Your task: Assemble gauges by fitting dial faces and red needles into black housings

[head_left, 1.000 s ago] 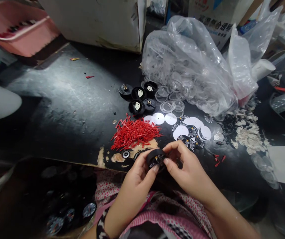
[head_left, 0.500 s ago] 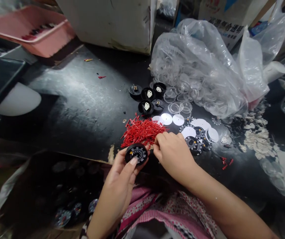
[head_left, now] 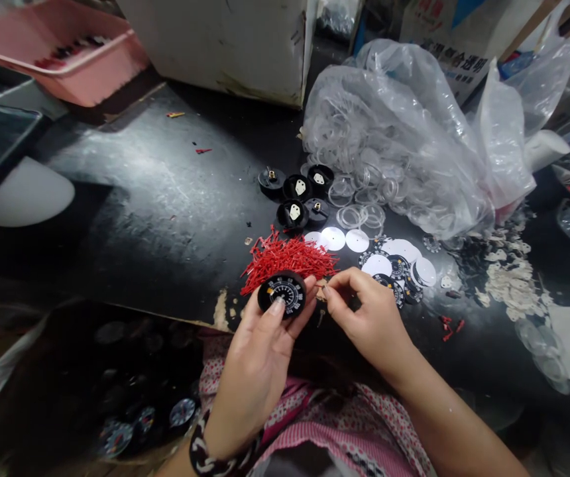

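My left hand [head_left: 260, 351] holds a round black gauge [head_left: 282, 296], its thumb pressing the black dial printed with white marks and a small orange patch. To the right of it, my right hand [head_left: 369, 315] pinches a thin red pointer [head_left: 319, 285] between thumb and forefinger. The pointer's tip is close to the left fingers; whether it touches them I cannot tell. Just behind the gauge lies a heap of red pointers [head_left: 289, 257]. Black dials [head_left: 398, 267] and white discs [head_left: 333, 238] lie beyond my right hand.
Several black gauge cases [head_left: 292, 213] stand behind the red heap. A clear plastic bag [head_left: 389, 126] spills transparent rings [head_left: 352, 216]. Small pale plates [head_left: 508, 278] are piled at the right. A pink bin [head_left: 101, 76] and a large pale box [head_left: 215, 53] stand at the back.
The gauge in my left hand has moved up and to the right. My right hand has drawn back from the heap's edge, and a red pointer now shows in its fingertips.
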`<state>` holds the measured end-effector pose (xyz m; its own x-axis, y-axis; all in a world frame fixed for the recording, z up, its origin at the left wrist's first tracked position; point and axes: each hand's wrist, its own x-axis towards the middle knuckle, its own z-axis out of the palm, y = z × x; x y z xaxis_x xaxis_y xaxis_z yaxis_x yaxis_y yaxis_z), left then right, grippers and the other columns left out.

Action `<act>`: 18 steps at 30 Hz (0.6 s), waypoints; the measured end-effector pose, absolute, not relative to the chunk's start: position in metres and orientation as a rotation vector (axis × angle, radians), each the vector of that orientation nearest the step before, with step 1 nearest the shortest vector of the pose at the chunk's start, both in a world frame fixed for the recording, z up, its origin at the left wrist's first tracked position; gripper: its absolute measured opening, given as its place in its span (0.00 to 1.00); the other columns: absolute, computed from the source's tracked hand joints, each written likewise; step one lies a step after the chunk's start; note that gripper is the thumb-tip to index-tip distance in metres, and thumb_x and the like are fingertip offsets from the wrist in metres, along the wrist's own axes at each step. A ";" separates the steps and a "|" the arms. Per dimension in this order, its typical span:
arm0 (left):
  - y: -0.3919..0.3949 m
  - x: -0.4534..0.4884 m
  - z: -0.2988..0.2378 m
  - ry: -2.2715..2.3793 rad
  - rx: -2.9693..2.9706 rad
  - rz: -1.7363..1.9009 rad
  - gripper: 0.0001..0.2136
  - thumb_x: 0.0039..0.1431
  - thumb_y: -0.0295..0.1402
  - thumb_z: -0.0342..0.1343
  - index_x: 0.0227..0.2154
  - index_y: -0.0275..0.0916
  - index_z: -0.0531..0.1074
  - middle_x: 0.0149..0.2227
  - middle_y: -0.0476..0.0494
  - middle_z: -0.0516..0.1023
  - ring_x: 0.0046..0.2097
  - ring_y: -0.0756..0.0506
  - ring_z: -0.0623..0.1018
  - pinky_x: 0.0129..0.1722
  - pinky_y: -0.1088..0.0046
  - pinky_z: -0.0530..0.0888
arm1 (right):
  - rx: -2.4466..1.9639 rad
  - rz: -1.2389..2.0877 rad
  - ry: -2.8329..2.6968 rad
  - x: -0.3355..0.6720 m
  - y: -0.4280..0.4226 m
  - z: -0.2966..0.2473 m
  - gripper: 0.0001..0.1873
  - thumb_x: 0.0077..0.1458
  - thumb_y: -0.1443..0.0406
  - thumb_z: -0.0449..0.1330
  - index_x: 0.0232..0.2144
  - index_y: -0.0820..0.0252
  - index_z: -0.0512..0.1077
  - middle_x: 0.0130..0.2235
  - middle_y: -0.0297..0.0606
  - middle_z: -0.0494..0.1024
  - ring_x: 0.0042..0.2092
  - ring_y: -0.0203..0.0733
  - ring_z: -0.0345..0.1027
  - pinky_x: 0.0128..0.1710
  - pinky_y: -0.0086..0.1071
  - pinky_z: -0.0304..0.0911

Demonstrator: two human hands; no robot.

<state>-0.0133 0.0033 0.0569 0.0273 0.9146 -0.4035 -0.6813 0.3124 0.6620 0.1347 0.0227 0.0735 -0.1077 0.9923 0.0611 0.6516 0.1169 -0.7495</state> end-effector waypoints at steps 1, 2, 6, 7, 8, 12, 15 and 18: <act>0.003 -0.013 0.057 0.924 0.327 1.271 0.10 0.62 0.35 0.56 0.45 0.42 0.73 0.48 0.42 0.81 0.54 0.41 0.78 0.60 0.58 0.69 | -1.558 0.804 -1.794 0.135 0.021 0.075 0.05 0.60 0.66 0.57 0.31 0.57 0.70 0.31 0.33 0.76 0.34 0.38 0.69 0.37 0.32 0.60; 0.004 -0.012 0.056 0.958 0.337 1.269 0.11 0.62 0.35 0.56 0.47 0.43 0.72 0.49 0.43 0.81 0.53 0.43 0.77 0.59 0.60 0.69 | -1.522 0.848 -1.776 0.135 0.020 0.078 0.04 0.60 0.65 0.58 0.32 0.57 0.70 0.32 0.32 0.76 0.34 0.37 0.69 0.37 0.32 0.60; 0.002 -0.006 0.046 1.057 0.445 1.137 0.16 0.60 0.37 0.59 0.51 0.49 0.70 0.50 0.49 0.78 0.54 0.44 0.76 0.55 0.68 0.71 | -1.500 0.909 -1.851 0.133 0.015 0.087 0.05 0.62 0.66 0.56 0.34 0.57 0.71 0.34 0.33 0.77 0.37 0.38 0.69 0.39 0.33 0.60; 0.001 -0.004 0.043 1.066 0.490 1.108 0.16 0.59 0.37 0.59 0.50 0.49 0.71 0.50 0.49 0.78 0.53 0.44 0.76 0.54 0.68 0.71 | -1.524 0.883 -1.890 0.133 0.015 0.089 0.05 0.62 0.67 0.56 0.33 0.57 0.71 0.34 0.34 0.76 0.37 0.39 0.69 0.39 0.33 0.59; 0.001 -0.002 0.041 1.074 0.541 1.097 0.15 0.59 0.37 0.59 0.49 0.49 0.71 0.50 0.49 0.78 0.53 0.44 0.76 0.54 0.69 0.71 | -1.549 0.852 -1.924 0.133 0.014 0.090 0.06 0.62 0.67 0.55 0.33 0.57 0.71 0.34 0.34 0.76 0.37 0.39 0.68 0.39 0.34 0.59; -0.001 0.002 0.038 1.094 0.744 1.133 0.10 0.61 0.36 0.57 0.45 0.47 0.72 0.46 0.50 0.77 0.50 0.45 0.76 0.54 0.70 0.69 | -1.601 0.797 -1.984 0.135 0.013 0.094 0.06 0.62 0.68 0.56 0.31 0.57 0.70 0.32 0.34 0.75 0.35 0.39 0.67 0.37 0.34 0.56; -0.001 0.000 0.043 1.133 0.857 1.117 0.08 0.62 0.35 0.55 0.44 0.47 0.71 0.44 0.50 0.77 0.49 0.46 0.76 0.52 0.72 0.69 | -1.621 0.815 -1.972 0.137 0.012 0.094 0.07 0.62 0.68 0.56 0.30 0.57 0.69 0.32 0.33 0.75 0.35 0.39 0.66 0.36 0.34 0.55; -0.002 -0.003 0.048 1.185 0.938 1.097 0.09 0.62 0.35 0.56 0.44 0.47 0.71 0.43 0.50 0.78 0.48 0.46 0.77 0.49 0.74 0.70 | -1.622 0.841 -1.934 0.138 0.009 0.093 0.07 0.62 0.67 0.56 0.30 0.57 0.69 0.31 0.32 0.74 0.34 0.38 0.66 0.37 0.34 0.55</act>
<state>-0.0026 -0.0025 0.0485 0.0333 0.9738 -0.2251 -0.1496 0.2276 0.9622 0.1381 0.0092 0.0926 -0.1852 0.9823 -0.0271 0.6896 0.1103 -0.7158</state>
